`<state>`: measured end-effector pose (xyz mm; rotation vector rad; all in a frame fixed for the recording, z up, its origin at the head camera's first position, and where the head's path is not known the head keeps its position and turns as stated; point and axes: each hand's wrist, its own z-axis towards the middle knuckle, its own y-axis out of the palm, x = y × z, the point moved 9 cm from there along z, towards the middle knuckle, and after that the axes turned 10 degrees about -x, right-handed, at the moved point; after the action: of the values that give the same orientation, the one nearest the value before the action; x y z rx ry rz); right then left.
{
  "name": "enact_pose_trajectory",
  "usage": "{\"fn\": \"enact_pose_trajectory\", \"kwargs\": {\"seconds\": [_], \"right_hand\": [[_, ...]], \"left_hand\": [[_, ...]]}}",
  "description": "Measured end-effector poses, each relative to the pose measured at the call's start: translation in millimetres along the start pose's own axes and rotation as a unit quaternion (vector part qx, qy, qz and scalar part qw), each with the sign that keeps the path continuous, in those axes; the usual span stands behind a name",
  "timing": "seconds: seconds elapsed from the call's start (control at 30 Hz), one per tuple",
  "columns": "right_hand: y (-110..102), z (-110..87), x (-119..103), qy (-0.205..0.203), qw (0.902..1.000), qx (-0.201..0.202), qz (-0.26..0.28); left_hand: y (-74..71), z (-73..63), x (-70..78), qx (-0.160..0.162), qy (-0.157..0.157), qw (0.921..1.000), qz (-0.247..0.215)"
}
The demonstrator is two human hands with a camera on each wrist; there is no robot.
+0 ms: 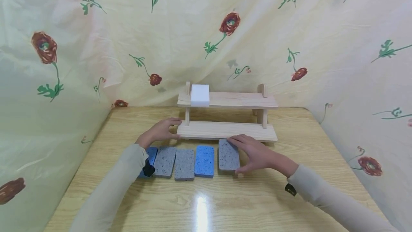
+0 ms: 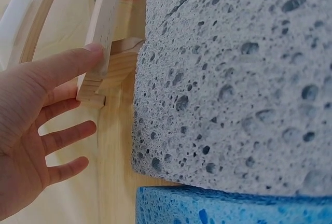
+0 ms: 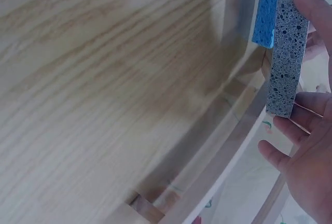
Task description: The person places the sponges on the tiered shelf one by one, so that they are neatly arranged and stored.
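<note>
A grey speckled sponge (image 1: 229, 155) is pinched lengthwise by my right hand (image 1: 255, 153), thumb at its near end and fingertips at the far end. The right wrist view shows this grey sponge (image 3: 288, 53) edge-on between thumb and fingers. My left hand (image 1: 162, 131) is at the left end of the lower board of a small two-tier wooden shelf (image 1: 225, 130); in the left wrist view its thumb (image 2: 78, 60) rests against the board and the other fingers are spread. Left of the held sponge lie a blue sponge (image 1: 204, 161) and two grey sponges (image 1: 184, 164) (image 1: 165, 162).
Another blue sponge (image 1: 152, 153) lies partly hidden under the left wrist. A white block (image 1: 200, 95) sits at the left of the upper shelf board (image 1: 238, 99). The wood-grain table (image 1: 257, 203) backs onto a flowered cloth (image 1: 180, 38), which also hangs at both sides.
</note>
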<state>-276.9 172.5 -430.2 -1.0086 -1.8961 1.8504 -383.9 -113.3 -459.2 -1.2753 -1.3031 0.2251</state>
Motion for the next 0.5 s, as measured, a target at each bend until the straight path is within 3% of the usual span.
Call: {"fn": "enact_pose_trajectory", "kwargs": {"seconds": [0.5], "right_hand": [[-19.4,2.7,1.4,-0.001,0.9995,0.02,-0.025]], "left_hand": [[1.5,1.3,-1.6,0.0,0.002,1.0,0.007]]}}
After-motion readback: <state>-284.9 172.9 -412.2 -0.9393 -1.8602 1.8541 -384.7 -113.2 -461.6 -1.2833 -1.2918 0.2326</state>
